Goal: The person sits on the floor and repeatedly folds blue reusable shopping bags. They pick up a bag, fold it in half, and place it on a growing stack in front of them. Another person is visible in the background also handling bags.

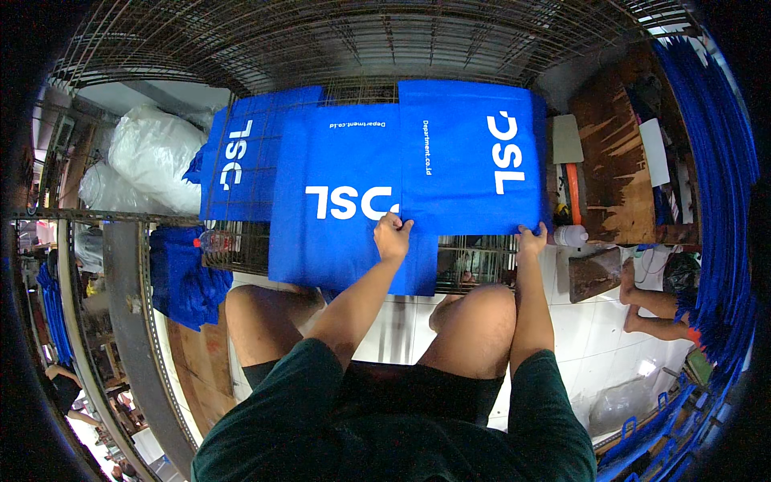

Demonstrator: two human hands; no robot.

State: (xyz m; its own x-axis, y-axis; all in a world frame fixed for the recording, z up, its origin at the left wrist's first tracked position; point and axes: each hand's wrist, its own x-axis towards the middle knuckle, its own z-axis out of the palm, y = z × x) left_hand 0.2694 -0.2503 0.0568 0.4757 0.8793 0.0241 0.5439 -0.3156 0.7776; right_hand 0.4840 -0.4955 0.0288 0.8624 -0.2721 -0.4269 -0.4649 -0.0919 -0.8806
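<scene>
A blue printed fabric panel [466, 161] with white lettering lies across the wire rack ahead of me. My left hand [393, 235] pinches its near left corner between thumb and fingers. At its near right corner, my right hand [531, 239] grips the edge. Under its left side, a second blue panel [329, 249] rests on the rack, its lettering turned a different way. Farther left lies a third blue panel [265, 153], with wire bars crossing over it.
White plastic-wrapped bundles [152, 149] sit at the left. A clear bottle [215, 240] and folded blue fabric [186, 277] are below them. On the right stand a worn wooden board [614, 161], another bottle [571, 235] and hanging blue fabric [711, 177]. Another person's legs [654, 304] show there.
</scene>
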